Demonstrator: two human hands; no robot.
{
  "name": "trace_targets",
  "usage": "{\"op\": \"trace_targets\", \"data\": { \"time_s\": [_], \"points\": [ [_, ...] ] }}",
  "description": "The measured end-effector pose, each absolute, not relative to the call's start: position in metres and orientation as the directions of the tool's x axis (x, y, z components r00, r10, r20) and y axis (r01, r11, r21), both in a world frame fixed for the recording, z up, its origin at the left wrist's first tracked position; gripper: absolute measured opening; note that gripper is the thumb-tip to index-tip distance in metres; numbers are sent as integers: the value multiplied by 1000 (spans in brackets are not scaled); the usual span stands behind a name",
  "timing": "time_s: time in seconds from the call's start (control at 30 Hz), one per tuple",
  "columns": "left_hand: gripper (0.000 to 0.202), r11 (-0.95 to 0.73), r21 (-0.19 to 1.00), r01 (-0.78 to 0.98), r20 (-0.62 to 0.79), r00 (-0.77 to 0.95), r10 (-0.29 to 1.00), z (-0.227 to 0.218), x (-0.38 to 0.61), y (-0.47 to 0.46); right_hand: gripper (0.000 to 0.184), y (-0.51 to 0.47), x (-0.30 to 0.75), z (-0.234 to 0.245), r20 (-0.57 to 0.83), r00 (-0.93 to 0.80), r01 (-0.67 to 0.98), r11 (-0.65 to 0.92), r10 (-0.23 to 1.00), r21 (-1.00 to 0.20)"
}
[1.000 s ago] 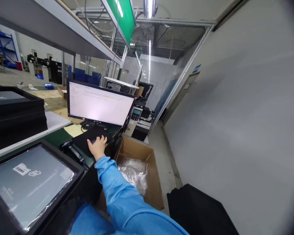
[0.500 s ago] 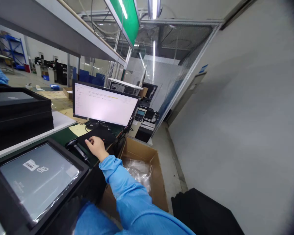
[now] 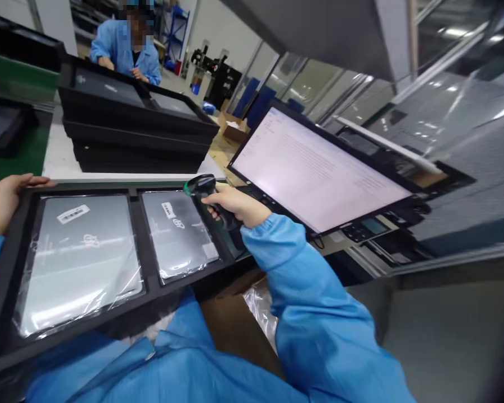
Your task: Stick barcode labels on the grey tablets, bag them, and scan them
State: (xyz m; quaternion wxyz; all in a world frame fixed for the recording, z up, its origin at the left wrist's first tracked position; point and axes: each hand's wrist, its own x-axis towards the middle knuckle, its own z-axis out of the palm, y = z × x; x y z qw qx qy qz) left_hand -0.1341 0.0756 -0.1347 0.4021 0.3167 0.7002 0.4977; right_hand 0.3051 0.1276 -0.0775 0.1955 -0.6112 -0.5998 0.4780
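Note:
My right hand (image 3: pixel 234 205) is closed round the handle of a black barcode scanner (image 3: pixel 201 185), whose head points down at the right-hand grey laptop (image 3: pixel 178 233). That laptop and a second wrapped grey laptop (image 3: pixel 78 252) lie side by side in a black foam tray (image 3: pixel 136 240) in front of me. My left hand (image 3: pixel 2 200) rests on the tray's far left corner, fingers curled over its rim. Both laptops carry a white barcode label and plastic film.
A lit monitor (image 3: pixel 315 168) stands just right of the scanner. A stack of black trays (image 3: pixel 130 137) sits behind on the white bench. A co-worker in blue (image 3: pixel 126 47) works at the far side. A cardboard box with plastic film (image 3: pixel 252 313) is below my right arm.
My right hand left the black pad under the monitor and picked up the scanner. My view swung left and down onto the tray, and my left hand came into sight.

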Motion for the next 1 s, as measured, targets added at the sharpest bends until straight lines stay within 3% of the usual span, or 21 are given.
{"op": "trace_targets", "data": {
  "time_s": [0.1,0.23,0.37,0.53,0.63,0.8,1.0],
  "points": [
    [30,325,939,-112,-340,-436,833,-134,-130,78,16,115,292,-67,-309,-354,723,49,883,-689],
    [28,295,944,-147,-329,-453,828,-133,-125,80,30,123,287,-58,-172,-563,752,415,808,-512],
    [32,263,952,-154,-305,-459,834,-137,-124,79,34,144,285,-51,-145,-611,760,524,779,-385],
    [37,259,948,-185,-318,-498,807,-137,-123,82,30,152,268,-41,-269,-606,780,626,749,-14],
    [39,252,945,-207,-323,-490,810,-137,-123,82,30,150,260,-39,-305,-590,747,649,747,144],
    [45,234,956,-175,-290,-480,828,-141,-125,82,28,148,260,-42,-292,-594,738,652,750,173],
    [42,230,965,-126,-262,-514,817,-139,-123,84,24,151,275,-46,-156,-590,803,597,792,-4]
  ]
}}
